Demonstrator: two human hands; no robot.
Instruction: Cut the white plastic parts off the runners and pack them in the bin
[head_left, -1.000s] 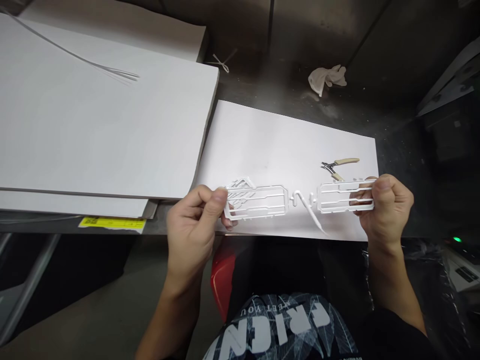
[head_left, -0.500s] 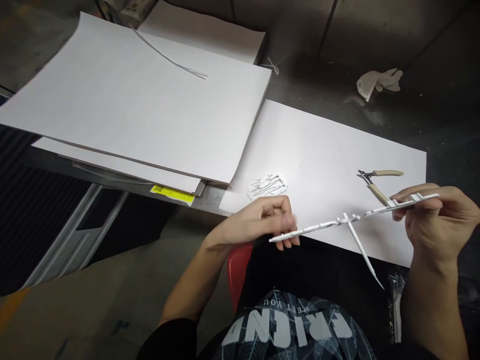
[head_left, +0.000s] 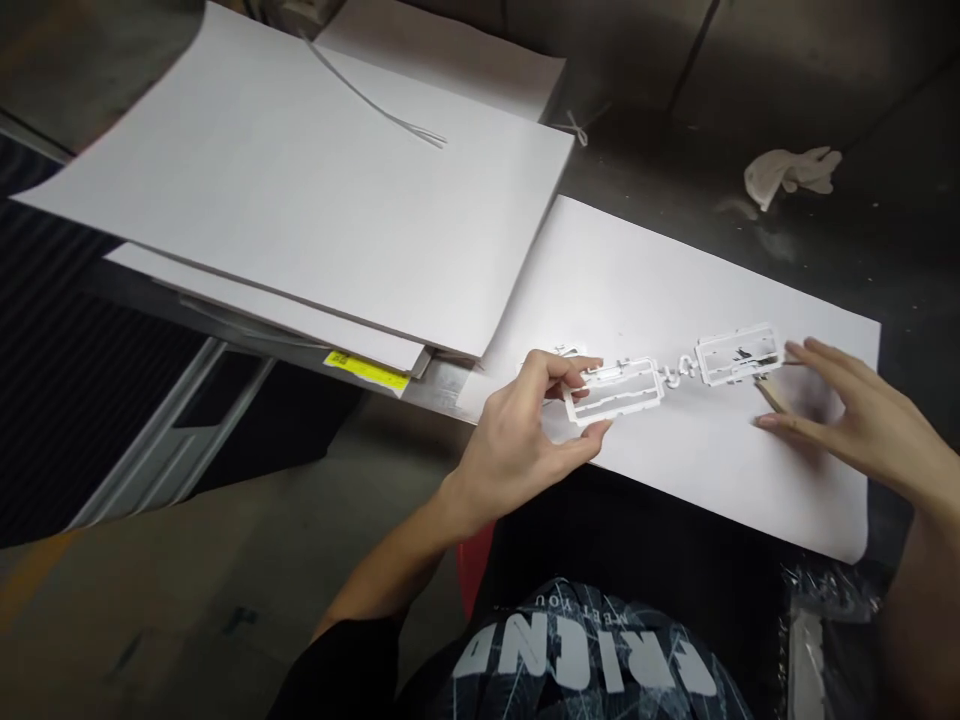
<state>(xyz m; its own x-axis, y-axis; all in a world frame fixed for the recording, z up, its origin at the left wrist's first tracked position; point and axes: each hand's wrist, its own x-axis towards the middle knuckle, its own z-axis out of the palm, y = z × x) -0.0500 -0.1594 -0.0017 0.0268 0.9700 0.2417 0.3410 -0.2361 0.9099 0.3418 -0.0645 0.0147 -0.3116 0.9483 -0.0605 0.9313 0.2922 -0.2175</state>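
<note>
A white moulded plastic part (head_left: 660, 375) has two rectangular open frames joined by small curled links. My left hand (head_left: 517, 430) grips its left frame, with the thumb at the lower edge and fingers at the upper one. My right hand (head_left: 847, 410) is open beside the right frame, thumb and fingers apart; whether a fingertip touches the frame I cannot tell. Behind that frame lie the nippers (head_left: 772, 395), their jaws showing through its opening and one beige handle below it. Another small white plastic piece (head_left: 568, 351) is mostly hidden behind my left hand.
White sheets (head_left: 337, 200) are stacked at the left, with thin pale strips (head_left: 420, 133) on top. A white board (head_left: 675, 270) lies under the work. A yellow label (head_left: 367, 370) marks the table edge. Farther back is a white glove (head_left: 791, 175); a clear plastic bag (head_left: 810, 620) is at lower right.
The white plastic part has turned from edge-on to face-up and lowered towards the board. My right hand has let go of its right end and opened. The view has shifted slightly.
</note>
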